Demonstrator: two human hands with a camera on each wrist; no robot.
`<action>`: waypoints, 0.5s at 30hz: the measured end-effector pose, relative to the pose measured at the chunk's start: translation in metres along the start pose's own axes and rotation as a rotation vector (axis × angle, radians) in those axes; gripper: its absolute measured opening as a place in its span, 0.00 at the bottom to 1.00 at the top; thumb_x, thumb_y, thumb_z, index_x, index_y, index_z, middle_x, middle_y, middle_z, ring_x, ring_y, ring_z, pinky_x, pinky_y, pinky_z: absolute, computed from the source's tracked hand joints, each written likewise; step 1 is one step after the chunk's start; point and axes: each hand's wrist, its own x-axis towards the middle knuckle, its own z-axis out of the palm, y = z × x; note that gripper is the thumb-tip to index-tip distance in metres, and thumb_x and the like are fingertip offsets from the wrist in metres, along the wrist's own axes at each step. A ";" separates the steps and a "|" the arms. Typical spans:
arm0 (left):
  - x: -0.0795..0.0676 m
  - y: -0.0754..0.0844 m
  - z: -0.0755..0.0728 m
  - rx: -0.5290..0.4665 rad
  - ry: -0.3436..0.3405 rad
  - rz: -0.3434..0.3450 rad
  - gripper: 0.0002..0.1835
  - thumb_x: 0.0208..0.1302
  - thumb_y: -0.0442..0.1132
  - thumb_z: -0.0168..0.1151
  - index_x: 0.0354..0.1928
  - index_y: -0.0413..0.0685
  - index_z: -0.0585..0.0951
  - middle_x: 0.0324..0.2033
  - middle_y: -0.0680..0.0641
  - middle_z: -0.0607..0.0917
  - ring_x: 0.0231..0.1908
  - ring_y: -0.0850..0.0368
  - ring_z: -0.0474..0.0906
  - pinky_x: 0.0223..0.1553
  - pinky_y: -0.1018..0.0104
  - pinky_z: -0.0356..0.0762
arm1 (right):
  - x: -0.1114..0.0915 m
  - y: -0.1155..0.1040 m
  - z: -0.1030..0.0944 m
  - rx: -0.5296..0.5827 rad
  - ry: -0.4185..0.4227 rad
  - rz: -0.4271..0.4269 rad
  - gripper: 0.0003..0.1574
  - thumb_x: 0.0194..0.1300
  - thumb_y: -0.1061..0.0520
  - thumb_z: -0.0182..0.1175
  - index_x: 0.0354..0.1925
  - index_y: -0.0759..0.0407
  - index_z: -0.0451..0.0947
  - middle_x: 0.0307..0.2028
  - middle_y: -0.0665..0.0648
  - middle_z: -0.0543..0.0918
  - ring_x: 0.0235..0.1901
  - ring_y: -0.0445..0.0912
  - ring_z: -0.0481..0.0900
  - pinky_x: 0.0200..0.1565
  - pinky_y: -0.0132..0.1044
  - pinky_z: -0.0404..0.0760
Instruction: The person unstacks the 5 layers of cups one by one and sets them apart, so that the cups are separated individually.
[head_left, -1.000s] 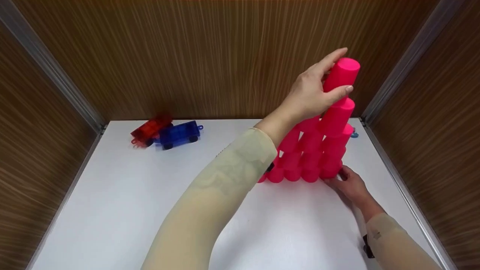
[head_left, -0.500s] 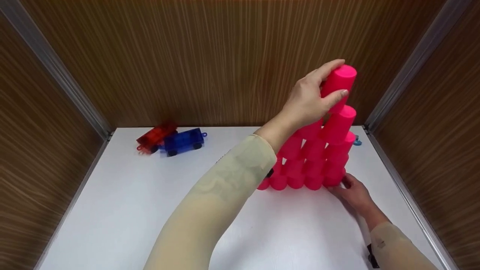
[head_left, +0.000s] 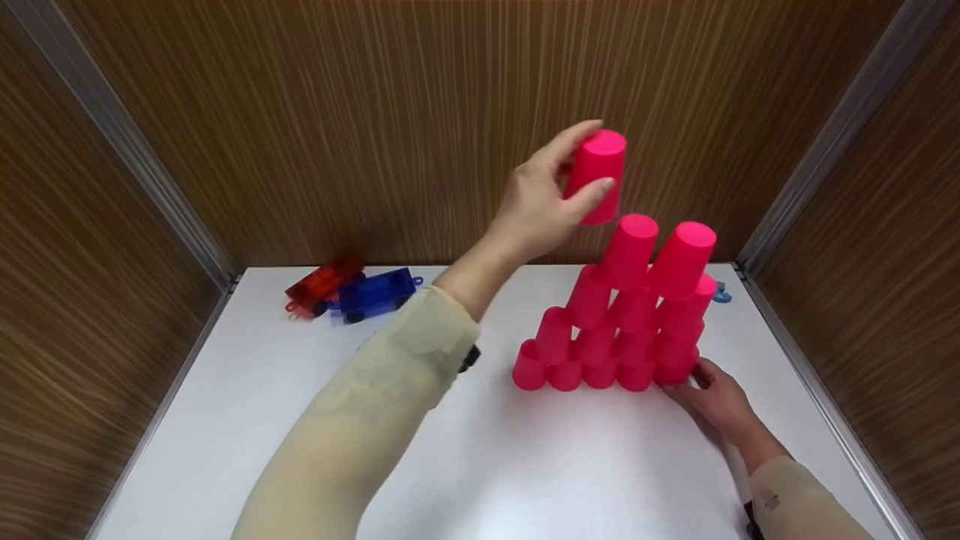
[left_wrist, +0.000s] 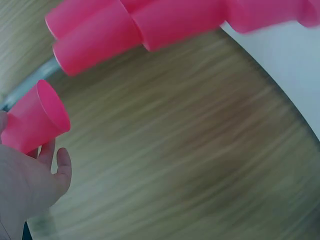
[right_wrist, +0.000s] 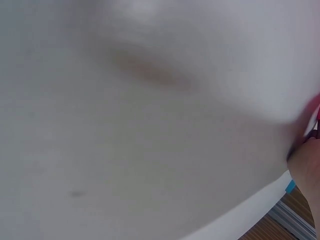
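My left hand [head_left: 541, 199] grips an upside-down pink cup [head_left: 601, 169], thumb on the near side and fingers around the back. It is raised in the air, just up and left of the stack's top row. In the left wrist view the cup [left_wrist: 35, 117] shows its open rim, apart from the stacked cups [left_wrist: 100, 42]. Below stands a stepped wall of upside-down pink cups [head_left: 596, 352], with two cups in its top row. At the wall's bottom right corner my right hand [head_left: 720, 401] holds the end cup [head_left: 679, 367] between thumb and fingers; its fingertips are partly hidden.
A red toy wagon [head_left: 324, 286] and a blue toy wagon [head_left: 375, 295] sit at the back left of the white table [head_left: 300, 412]. A small light-blue piece [head_left: 721, 292] lies behind the stack at right. Wood-patterned panels [head_left: 420, 127] enclose the back and sides.
My left hand has moved left with the gripped cup, off the upper right cup of the top row, uncovering the stack's left side. The right hand stays at the bottom right cup.
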 end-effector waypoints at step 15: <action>-0.076 -0.067 -0.089 0.130 0.187 -0.166 0.36 0.73 0.42 0.70 0.79 0.54 0.68 0.64 0.49 0.79 0.58 0.55 0.78 0.55 0.58 0.85 | 0.002 -0.002 -0.002 0.020 -0.014 0.015 0.67 0.64 0.35 0.74 0.85 0.53 0.48 0.80 0.67 0.55 0.78 0.72 0.52 0.65 0.60 0.78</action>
